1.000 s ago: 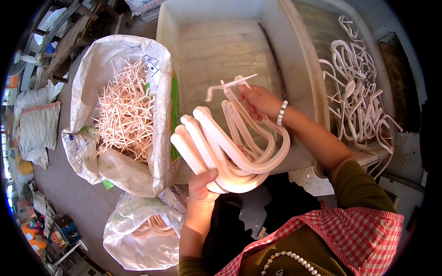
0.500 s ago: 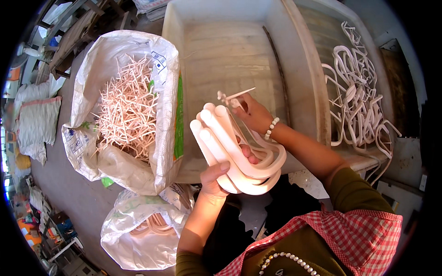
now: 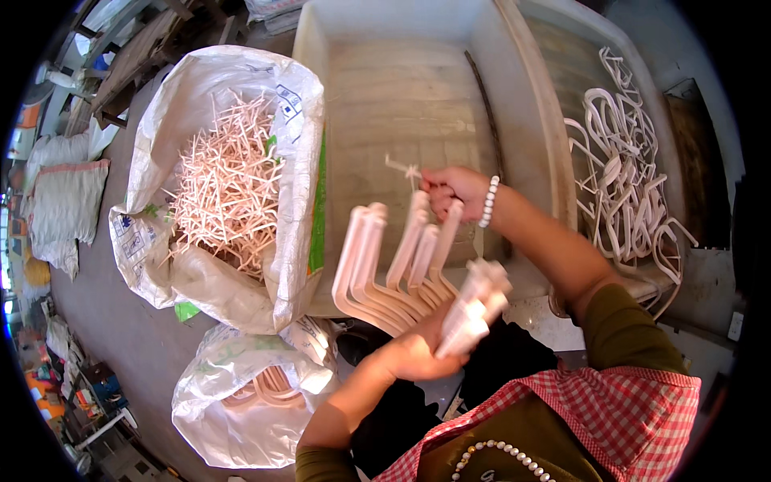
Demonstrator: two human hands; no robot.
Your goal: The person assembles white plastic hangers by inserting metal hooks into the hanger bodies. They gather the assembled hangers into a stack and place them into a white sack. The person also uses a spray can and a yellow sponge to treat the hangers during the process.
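In the head view, the left hand (image 3: 422, 352) is curled around a bundle of bent pale pink rods (image 3: 381, 297), held over the near edge of a wide, pale tub (image 3: 393, 88). Some rod ends stand up on the bundle's left and far side; those at its right, just beside the left hand, are blurred. The right hand (image 3: 458, 193), farther off, has its fingers drawn together, pinching a thin branched piece (image 3: 412, 172) above the tub. A dark stick (image 3: 484, 108) lies in the tub toward its right side. Left of the tub, a large white sack (image 3: 148, 277) stands full of short thin pink pieces (image 3: 225, 185); nearer, a smaller white bag (image 3: 233, 430) holds curved pink rods (image 3: 269, 390). To the right, a second tub (image 3: 554, 36) contains tangled pale loops (image 3: 622, 161).
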